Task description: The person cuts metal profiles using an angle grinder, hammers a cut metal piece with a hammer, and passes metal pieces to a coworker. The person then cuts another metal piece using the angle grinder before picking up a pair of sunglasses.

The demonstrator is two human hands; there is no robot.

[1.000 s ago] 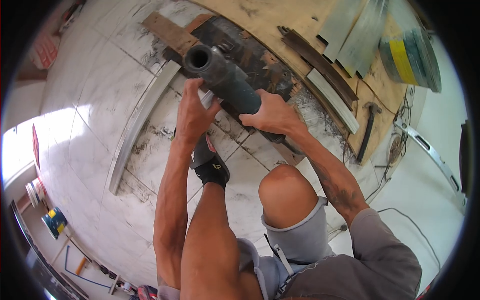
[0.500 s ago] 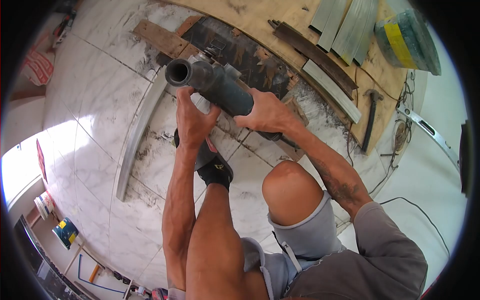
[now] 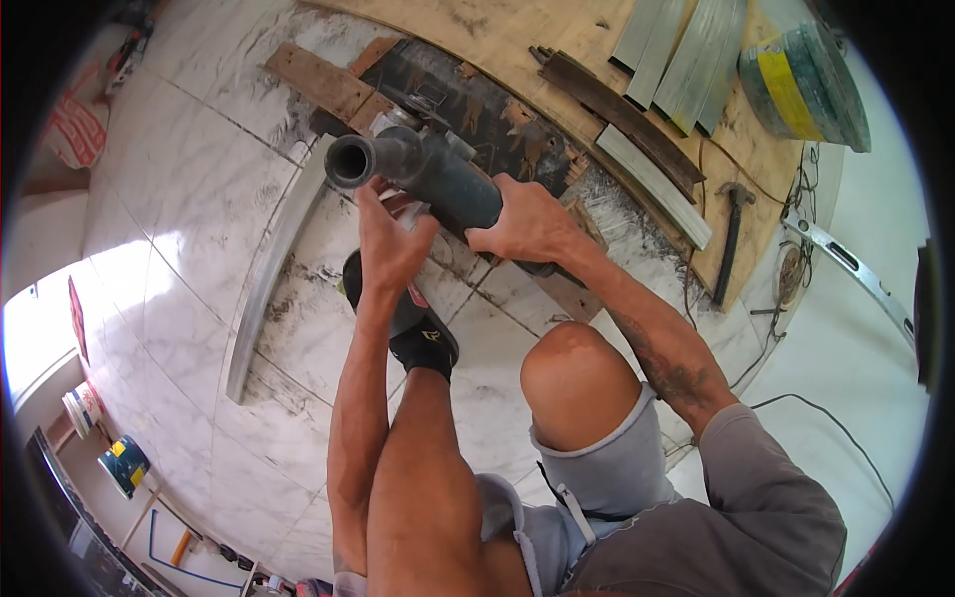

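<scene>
Viewing from the head: power tool (image 3: 453,184), being held above the tiled floor (image 3: 269,438). Right grip (image 3: 527,224): clasping its body, probably steadying the weight. Left grip (image 3: 393,244): curling beneath the nozzle (image 3: 350,162), perhaps supporting it; whether pinching the pale piece (image 3: 413,210), cannot tell. Change: nozzle is appearing nearer the metal strip's (image 3: 265,284) upper end than a second ago.

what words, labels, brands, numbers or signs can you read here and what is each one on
No text can be read clearly.
Black sock: small yellowish mark, too small to make out.
Red-and-white item at the left edge: markings too blurred to read.
White bucket: red print, too small to read.
Dark tool in the person's grasp: no lettering visible.
</scene>
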